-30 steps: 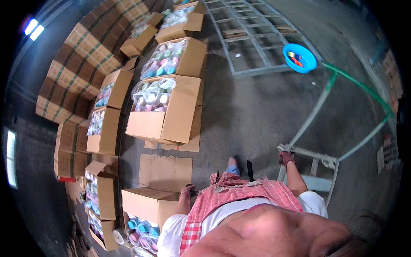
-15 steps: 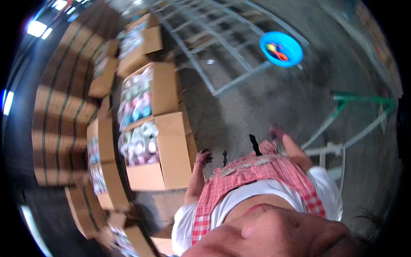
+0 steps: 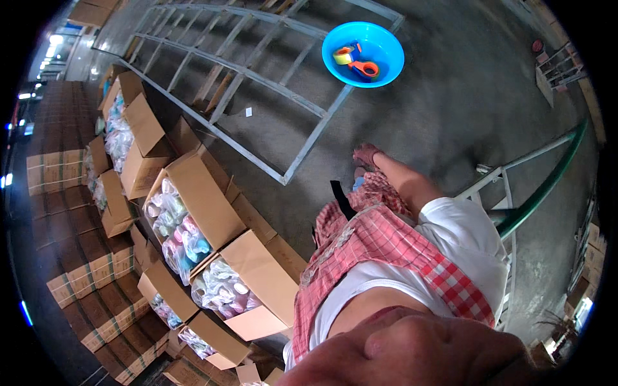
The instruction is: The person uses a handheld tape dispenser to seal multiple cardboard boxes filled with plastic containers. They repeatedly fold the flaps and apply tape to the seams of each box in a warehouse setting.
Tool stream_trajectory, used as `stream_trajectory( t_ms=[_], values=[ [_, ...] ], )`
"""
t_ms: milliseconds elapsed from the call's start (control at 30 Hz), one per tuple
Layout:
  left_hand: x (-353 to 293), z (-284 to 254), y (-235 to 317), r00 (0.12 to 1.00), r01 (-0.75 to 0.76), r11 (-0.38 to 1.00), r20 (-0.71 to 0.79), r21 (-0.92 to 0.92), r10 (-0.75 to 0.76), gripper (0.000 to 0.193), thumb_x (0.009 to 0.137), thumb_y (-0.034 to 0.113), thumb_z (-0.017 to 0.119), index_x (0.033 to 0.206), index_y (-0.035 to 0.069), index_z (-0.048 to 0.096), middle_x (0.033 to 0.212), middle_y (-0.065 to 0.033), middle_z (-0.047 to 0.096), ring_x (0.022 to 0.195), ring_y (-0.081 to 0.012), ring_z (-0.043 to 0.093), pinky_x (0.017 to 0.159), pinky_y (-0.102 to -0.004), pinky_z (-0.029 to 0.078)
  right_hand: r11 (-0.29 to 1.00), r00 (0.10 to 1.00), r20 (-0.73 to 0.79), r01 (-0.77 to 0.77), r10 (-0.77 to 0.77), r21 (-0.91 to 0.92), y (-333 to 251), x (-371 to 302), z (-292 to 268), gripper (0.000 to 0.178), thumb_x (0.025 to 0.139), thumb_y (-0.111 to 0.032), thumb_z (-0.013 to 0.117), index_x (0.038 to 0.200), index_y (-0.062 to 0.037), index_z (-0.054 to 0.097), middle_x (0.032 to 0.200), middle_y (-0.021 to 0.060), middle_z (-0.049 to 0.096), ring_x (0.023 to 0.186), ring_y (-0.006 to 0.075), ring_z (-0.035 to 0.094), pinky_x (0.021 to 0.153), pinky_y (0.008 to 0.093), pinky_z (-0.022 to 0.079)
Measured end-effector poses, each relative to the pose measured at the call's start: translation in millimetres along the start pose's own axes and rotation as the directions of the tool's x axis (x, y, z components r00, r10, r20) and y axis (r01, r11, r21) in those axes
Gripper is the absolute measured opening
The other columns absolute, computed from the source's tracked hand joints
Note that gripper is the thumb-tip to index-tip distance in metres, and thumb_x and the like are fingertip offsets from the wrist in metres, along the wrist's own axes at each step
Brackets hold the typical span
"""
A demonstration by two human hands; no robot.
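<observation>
Beyond our gloved R hand (image 3: pixel 365 154), finger pose too unclear to tell, a blue basin (image 3: pixel 390 56) held tape dispensers (image 3: pixel 369 69), prob. against scattering; our L hand was unseen.

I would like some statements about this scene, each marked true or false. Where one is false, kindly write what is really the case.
1. The blue basin contains an orange item. True.
2. The person's right hand is gripping the rim of the blue basin. False: the right hand is apart from it.
3. The left hand is resting on an open carton. False: the left hand is not visible.
4. The open carton nearest the person contains things in clear plastic bags. True.
5. The apron is plain green. False: it is checked red and white.
6. A metal frame lies on the floor. True.
</observation>
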State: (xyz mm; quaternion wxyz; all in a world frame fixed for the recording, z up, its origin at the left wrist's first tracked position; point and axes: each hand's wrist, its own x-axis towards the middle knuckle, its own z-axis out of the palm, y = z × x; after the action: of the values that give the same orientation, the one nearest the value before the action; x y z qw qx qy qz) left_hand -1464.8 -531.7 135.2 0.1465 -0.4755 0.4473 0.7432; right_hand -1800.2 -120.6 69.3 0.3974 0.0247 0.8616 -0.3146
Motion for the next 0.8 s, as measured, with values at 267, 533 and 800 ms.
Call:
stream_trajectory(
  t_ms=[267,533,800],
  values=[
    [78,65,117,0.998,-0.01,1.0,0.06,0.028,0.008,0.013,0.07,0.011,0.063,0.081,0.007,0.056,0.069,-0.0024,0.054,0.055,-0.0173,0.053,0.048,-0.0292,0.045,0.997,0.994,-0.107,-0.007,0.015,0.074,-55,79,-87,0.032,0.074,-0.038,0.052,0.089,-0.0098,0.057,0.076,0.0104,0.06,0.071,0.0275,0.06,0.063,0.0391,0.047],
    [156,179,280,0.993,-0.059,0.964,-0.087,0.259,0.085,0.03,0.075,0.014,0.059,0.103,0.008,0.051,0.083,-0.0064,0.057,0.068,-0.024,0.059,0.054,-0.0347,0.05,0.697,0.988,0.022,0.123,-0.152,-0.706,-15,165,-114,0.031,0.077,-0.032,0.049,0.099,-0.0122,0.057,0.108,0.0105,0.054,0.1,0.0275,0.053,0.081,0.0386,0.044],
    [155,244,200,0.983,0.156,0.966,-0.129,0.207,-0.131,0.039,0.073,0.011,0.062,0.109,0.006,0.051,0.079,-0.0062,0.059,0.064,-0.0186,0.059,0.053,-0.0304,0.049,0.954,0.946,-0.314,-0.166,0.083,-0.25,-45,282,-272,0.058,0.075,-0.037,0.051,0.122,-0.0066,0.041,0.122,0.0167,0.046,0.113,0.0307,0.043,0.093,0.0412,0.035]
  ],
)
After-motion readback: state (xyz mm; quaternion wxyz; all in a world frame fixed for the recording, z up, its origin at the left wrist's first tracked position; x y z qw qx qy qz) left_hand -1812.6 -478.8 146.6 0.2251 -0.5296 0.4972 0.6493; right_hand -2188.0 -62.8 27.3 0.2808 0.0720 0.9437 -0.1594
